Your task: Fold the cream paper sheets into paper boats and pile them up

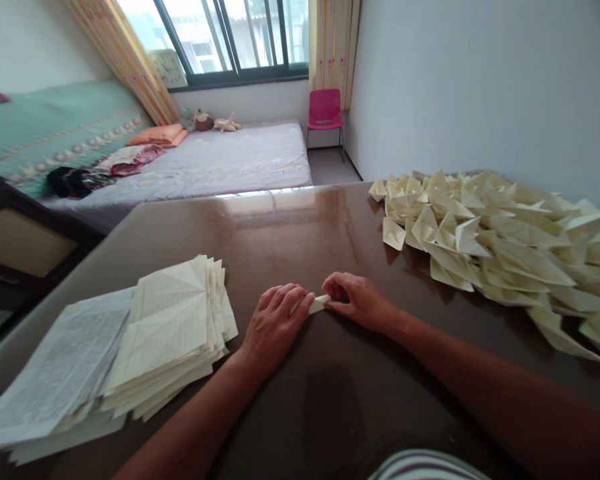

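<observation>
A small folded paper (319,304), cream in colour, lies low over the brown table between my hands. My left hand (279,325) covers its left end, with the fingers bent together and pressing it. At its right end, my right hand (356,299) pinches the paper between thumb and curled fingers. Most of the paper is hidden under the fingers, so its full shape cannot be made out. Left of my left hand rests a stack of creased cream paper sheets (167,313).
Printed sheets (75,363) lie beside the stack at the table's left. Many folded paper boats (500,233) are heaped along the right side by the wall. Beyond the glossy brown table (280,230) are a bed (245,157) and a pink chair (325,110).
</observation>
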### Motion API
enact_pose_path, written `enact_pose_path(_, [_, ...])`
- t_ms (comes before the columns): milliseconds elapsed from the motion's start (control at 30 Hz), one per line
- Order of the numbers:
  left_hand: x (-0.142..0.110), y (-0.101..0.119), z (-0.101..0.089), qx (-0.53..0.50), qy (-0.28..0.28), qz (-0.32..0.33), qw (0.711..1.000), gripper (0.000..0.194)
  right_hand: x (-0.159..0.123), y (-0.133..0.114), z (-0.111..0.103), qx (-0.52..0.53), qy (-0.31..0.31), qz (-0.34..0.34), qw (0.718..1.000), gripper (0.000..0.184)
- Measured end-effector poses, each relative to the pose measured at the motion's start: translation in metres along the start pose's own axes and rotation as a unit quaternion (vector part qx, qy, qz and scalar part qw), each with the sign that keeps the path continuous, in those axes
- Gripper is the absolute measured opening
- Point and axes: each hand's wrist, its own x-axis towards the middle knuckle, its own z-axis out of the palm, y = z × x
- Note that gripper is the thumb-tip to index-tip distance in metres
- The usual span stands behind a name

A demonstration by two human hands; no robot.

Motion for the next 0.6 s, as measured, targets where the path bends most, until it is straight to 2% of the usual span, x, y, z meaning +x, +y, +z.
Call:
enact_pose_path(133, [0.0009, 0.0006, -0.0016, 0.007, 0.006, -0.004, 1.000, 0.035, -0.0007, -0.0006, 0.0003, 0.021, 0.003, -0.016, 1.000, 0.010])
enact_pose_path(267, [0.0018, 0.0034, -0.0046, 0.016, 0.020, -0.010, 1.000, 0.030, -0.0020, -0.0024, -0.0020, -0.006, -0.001, -0.044, 0.999, 0.006])
enact_pose_path(500, [0.0024, 0.0052, -0.0040, 0.000, -0.042, -0.008, 0.999, 0.020, -0.0023, -0.0040, -0.0041, -0.056, -0.012, -0.089, 0.994, 0.007])
enact_pose_path(600, [0.0016, 0.0045, -0.0014, 0.006, -0.044, -0.014, 0.999, 0.024, -0.0028, -0.0055, -0.0045, -0.080, -0.014, -0.112, 0.990, 0.009])
